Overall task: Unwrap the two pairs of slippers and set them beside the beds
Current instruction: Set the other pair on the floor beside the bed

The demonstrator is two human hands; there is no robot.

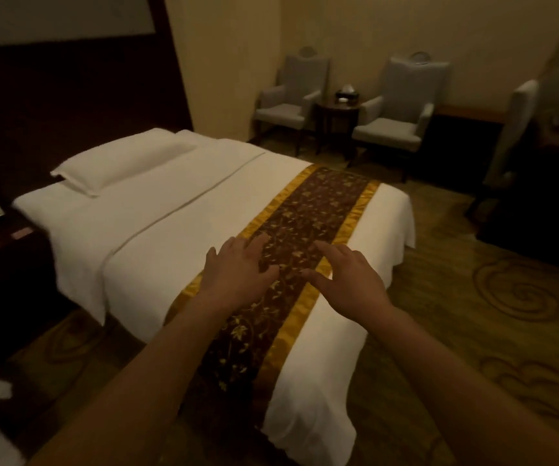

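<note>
left hand (237, 267), right hand (348, 280), empty, above bed (177, 210)

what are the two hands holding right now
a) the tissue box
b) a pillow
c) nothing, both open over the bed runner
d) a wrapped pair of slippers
c: the left hand and right hand are empty, fingers spread above the brown and gold bed runner.
</note>
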